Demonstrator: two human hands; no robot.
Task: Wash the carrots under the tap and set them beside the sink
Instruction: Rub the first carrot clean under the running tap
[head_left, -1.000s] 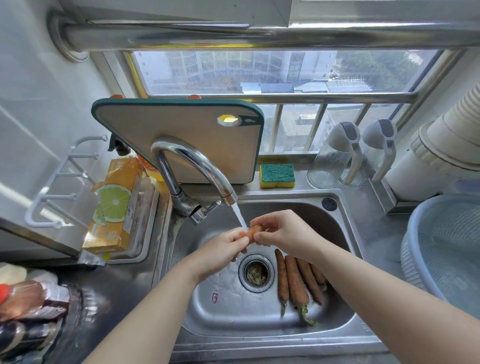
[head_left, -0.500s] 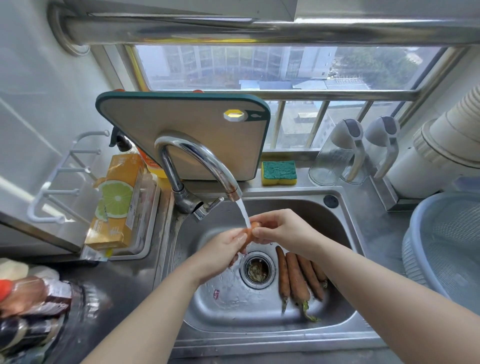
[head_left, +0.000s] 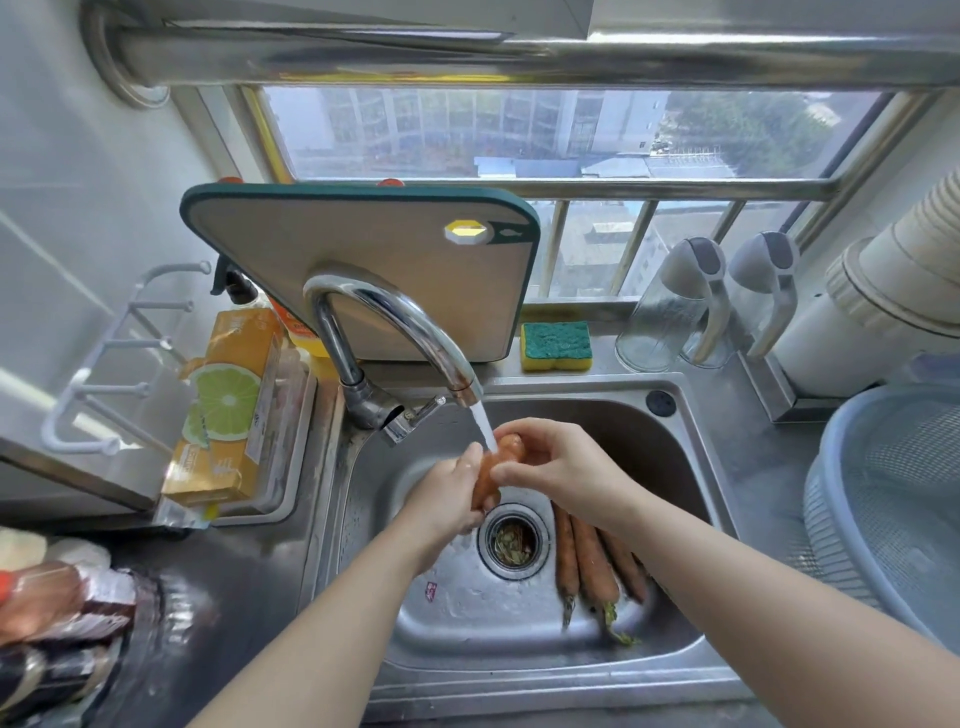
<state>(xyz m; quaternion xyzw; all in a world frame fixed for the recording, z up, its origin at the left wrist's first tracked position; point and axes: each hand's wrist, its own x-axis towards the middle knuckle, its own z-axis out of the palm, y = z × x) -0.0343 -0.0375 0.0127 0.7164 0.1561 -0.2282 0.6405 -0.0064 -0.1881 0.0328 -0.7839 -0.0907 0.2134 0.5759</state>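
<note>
Under the tap (head_left: 400, 325), over the sink's (head_left: 641, 441) middle, the carrot (head_left: 492, 466) slants from its upper end, pinched by the right hand (head_left: 563, 467), down to its lower end, gripped in the left hand (head_left: 444, 501), with more carrots (head_left: 587, 564) beside the drain (head_left: 511, 541).

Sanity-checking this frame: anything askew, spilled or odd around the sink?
Nothing spilled or askew. Only oddities: greenish scraps sit in the drain strainer, and a small red scrap lies on the sink floor.
</note>
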